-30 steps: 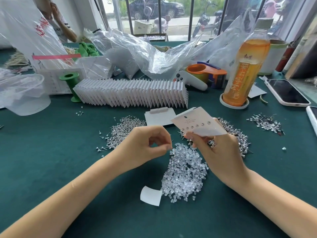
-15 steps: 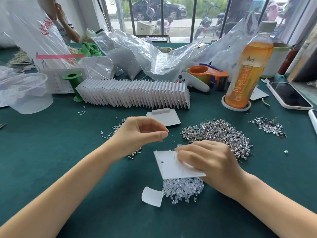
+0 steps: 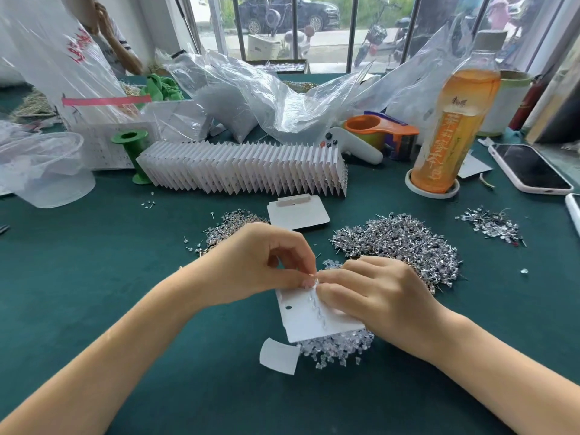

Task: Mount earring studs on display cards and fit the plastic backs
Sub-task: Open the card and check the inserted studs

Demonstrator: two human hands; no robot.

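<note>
Left hand: thumb and forefinger pinch a tiny clear plastic back at the top stud post. Right hand: curled fingers press and grip the flat white matte card, face down over the translucent pile of backs. Glittering metal stud heap lies just beyond, on green felt table.

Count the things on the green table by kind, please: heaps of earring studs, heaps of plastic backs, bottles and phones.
Stud heaps: 3
Plastic-back heaps: 1
Bottles: 1
Phones: 2
Total: 7
</note>
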